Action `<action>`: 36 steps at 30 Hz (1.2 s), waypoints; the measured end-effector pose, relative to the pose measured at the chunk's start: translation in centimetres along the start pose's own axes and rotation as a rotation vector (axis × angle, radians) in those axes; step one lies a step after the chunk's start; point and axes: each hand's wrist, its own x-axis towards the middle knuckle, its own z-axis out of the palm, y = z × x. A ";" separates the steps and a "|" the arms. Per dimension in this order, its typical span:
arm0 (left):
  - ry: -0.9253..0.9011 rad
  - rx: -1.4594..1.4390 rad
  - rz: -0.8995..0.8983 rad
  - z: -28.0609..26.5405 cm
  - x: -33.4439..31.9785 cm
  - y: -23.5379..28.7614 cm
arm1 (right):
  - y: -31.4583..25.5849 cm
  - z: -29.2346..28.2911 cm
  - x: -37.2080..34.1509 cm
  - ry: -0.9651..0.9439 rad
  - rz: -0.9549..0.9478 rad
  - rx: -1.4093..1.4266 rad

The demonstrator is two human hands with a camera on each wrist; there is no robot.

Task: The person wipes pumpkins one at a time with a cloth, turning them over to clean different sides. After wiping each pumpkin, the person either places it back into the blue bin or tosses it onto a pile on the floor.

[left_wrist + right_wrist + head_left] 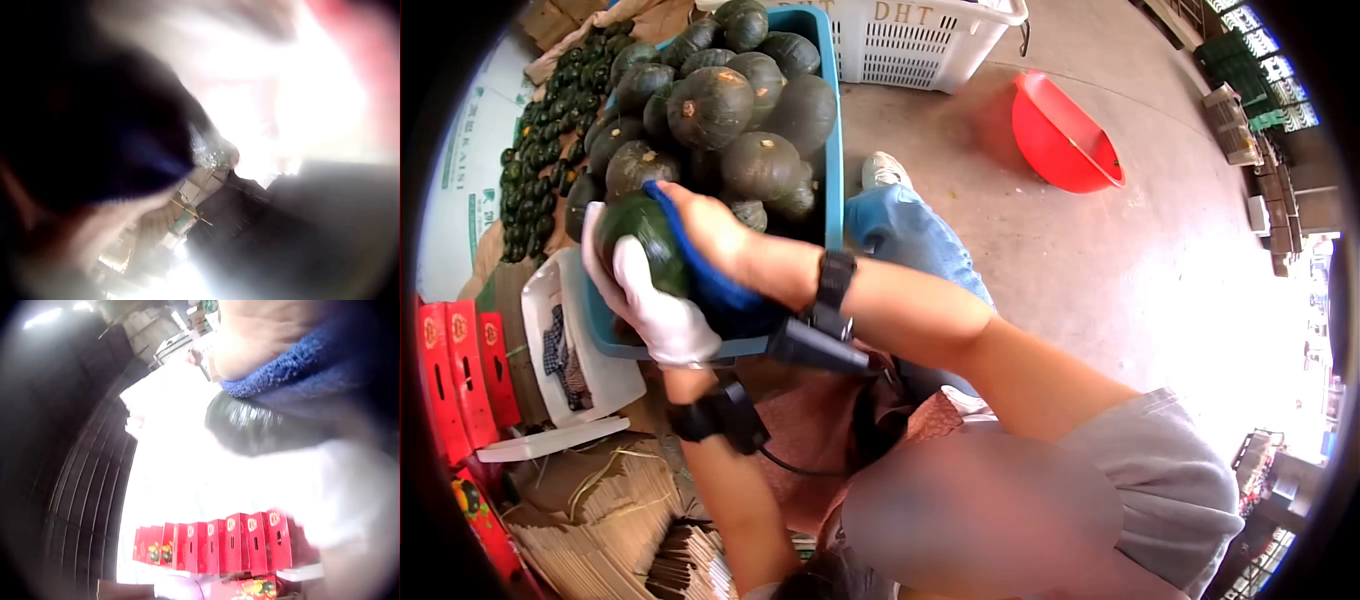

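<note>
A dark green squash is held over the near part of a blue crate. The white-gloved left hand grips it from below and the left side. The bare right hand presses a blue cloth against its other side. In the right wrist view the shiny squash lies between the blue cloth and the white glove. The left wrist view is dark and blurred, with the cloth in it. More dark squashes fill the crate.
Many small green squashes lie at the left. A white crate stands beyond the blue one, and a red basin is on the floor at right. Red boxes, a white container and stacked cardboard sit at lower left.
</note>
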 end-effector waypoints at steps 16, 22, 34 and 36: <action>-0.114 -0.277 0.245 -0.5 1.0 -3.4 | -3.2 1.2 -3.1 -0.249 0.241 0.511; -0.427 -0.395 -0.270 -3.6 3.0 2.2 | -4.7 0.5 -2.3 -0.045 -0.389 -0.223; 0.180 -0.863 -0.029 1.3 -1.2 -2.0 | -4.3 4.5 -3.6 -0.026 -0.237 -0.063; 0.174 -0.904 -0.150 1.0 -1.9 -1.0 | -2.8 2.6 -2.9 -0.019 -0.262 -0.177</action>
